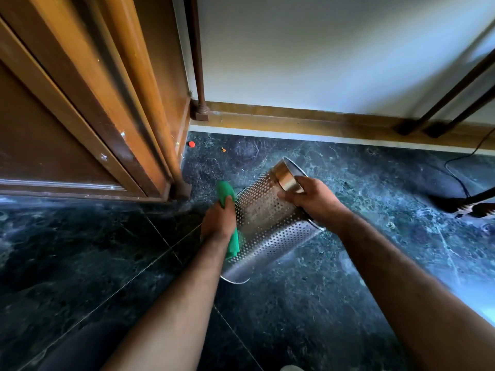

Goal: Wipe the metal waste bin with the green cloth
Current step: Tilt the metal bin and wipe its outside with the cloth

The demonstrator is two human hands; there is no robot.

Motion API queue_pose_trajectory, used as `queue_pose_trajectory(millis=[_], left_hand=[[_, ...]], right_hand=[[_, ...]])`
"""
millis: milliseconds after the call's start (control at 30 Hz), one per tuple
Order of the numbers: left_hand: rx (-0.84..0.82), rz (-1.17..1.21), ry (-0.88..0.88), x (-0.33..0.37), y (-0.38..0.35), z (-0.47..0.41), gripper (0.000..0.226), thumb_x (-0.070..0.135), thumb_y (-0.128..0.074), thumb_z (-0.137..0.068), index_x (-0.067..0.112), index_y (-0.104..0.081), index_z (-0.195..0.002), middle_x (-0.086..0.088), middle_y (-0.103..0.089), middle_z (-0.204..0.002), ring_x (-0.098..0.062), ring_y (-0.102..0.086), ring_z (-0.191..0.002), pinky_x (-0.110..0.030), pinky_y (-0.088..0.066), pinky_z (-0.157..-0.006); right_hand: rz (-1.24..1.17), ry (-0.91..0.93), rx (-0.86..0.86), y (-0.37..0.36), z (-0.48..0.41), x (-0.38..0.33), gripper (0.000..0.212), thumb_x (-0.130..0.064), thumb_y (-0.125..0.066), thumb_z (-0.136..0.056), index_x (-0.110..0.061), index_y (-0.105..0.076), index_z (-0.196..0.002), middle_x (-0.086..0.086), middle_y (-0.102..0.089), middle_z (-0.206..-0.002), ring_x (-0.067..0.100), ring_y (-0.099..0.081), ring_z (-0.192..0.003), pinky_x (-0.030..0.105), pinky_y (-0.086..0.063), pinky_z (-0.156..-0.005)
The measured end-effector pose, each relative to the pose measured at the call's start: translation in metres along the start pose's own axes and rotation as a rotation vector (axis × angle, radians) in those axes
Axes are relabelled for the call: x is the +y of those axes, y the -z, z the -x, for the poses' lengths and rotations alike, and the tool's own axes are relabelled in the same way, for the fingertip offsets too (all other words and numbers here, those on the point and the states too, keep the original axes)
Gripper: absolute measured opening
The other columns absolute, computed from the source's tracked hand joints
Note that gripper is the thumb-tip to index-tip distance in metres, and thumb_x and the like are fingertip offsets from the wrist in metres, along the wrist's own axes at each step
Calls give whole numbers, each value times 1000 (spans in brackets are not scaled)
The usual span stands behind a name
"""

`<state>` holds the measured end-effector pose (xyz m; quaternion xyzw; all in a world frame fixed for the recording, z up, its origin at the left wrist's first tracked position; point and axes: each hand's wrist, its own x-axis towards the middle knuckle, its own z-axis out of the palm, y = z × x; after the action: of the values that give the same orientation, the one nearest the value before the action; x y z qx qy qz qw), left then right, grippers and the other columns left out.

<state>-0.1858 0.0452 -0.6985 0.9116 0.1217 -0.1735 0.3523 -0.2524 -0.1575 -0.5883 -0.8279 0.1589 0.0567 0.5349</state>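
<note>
The metal waste bin is a perforated steel cylinder, tipped on its side above the dark floor, one end pointing away from me. My right hand grips its far solid rim and holds it tilted. My left hand presses the green cloth against the bin's left side; the cloth shows above my fingers and again below my wrist. The bin's near end hangs just over the floor.
A wooden door and frame stand at the left. A white wall with a wooden skirting runs across the back. Dark furniture legs and a black cable lie at the right. A small red cap sits near the door corner.
</note>
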Motion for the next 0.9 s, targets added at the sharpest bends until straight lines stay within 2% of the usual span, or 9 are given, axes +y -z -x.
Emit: queue_pose_trajectory(millis=[67,133,233,333,433,567,633,733,900], left_hand=[[-200,114,94,18,7,-15,68,53,-30,-101,-2,-63,-124,-30,-64,-129,-40,-61,-122,-40,-47,-103],[-312,319,126,44,12,-22,75,62,-32,-96,3,-63,-130,-25,-62,-135,-36,-59,-126,-42,-45,-110],[-313,530,103,80,18,-20,85,73,-39,-75,10,-68,-123,-20,-68,-129,-36,-65,-117,-46,-50,-105],[-143,507,-91,95,15,0,74,75,-34,-77,21,-69,-113,-4,-73,-101,-24,-68,-90,-34,-55,-82],[12,477,-334,76,-1,34,56,69,-33,-88,22,-65,-93,11,-61,-75,-9,-57,-65,-18,-44,-58],[35,429,-255,23,-21,47,48,58,-36,-95,18,-62,-96,-5,-69,-84,-32,-69,-86,-33,-49,-63],[-70,344,-64,-4,-24,34,53,55,-34,-100,14,-67,-107,-13,-70,-90,-39,-69,-98,-31,-45,-67],[-260,243,203,-28,-19,7,63,47,-30,-105,-1,-58,-133,-29,-60,-135,-41,-55,-128,-37,-42,-104],[-313,514,192,7,8,-21,58,48,-40,-96,8,-58,-135,-17,-60,-141,-33,-57,-129,-44,-48,-109]], right_hand=[[2,1,-213,5,-2,-2,18,-15,-80,-82,-18,-71,-97,-7,-75,-82,10,-69,-74,32,-59,-73],[88,44,-432,11,-4,-8,23,-5,-77,-82,-20,-69,-98,-5,-75,-85,10,-69,-80,29,-59,-77],[309,73,-548,24,-7,-19,35,0,-76,-81,-16,-64,-109,8,-75,-102,25,-70,-95,39,-56,-87],[441,74,-460,26,-8,-22,41,0,-80,-72,-22,-65,-102,8,-75,-95,31,-70,-90,44,-56,-81],[492,109,-272,8,-7,-22,41,-30,-86,-70,-21,-68,-106,-1,-73,-83,23,-69,-79,34,-56,-70],[433,130,-140,0,-6,-17,38,-35,-87,-71,-25,-71,-104,-15,-67,-65,-8,-59,-53,11,-44,-51],[460,143,-172,4,-6,-17,44,-35,-87,-72,-20,-71,-111,-8,-72,-71,-3,-62,-56,21,-52,-55],[523,189,-178,5,-6,-18,44,-39,-86,-72,-20,-71,-108,-3,-76,-79,5,-68,-66,25,-54,-64],[497,221,-189,-10,-12,-20,38,-36,-85,-74,-23,-71,-107,-1,-79,-93,16,-74,-83,42,-59,-79]])
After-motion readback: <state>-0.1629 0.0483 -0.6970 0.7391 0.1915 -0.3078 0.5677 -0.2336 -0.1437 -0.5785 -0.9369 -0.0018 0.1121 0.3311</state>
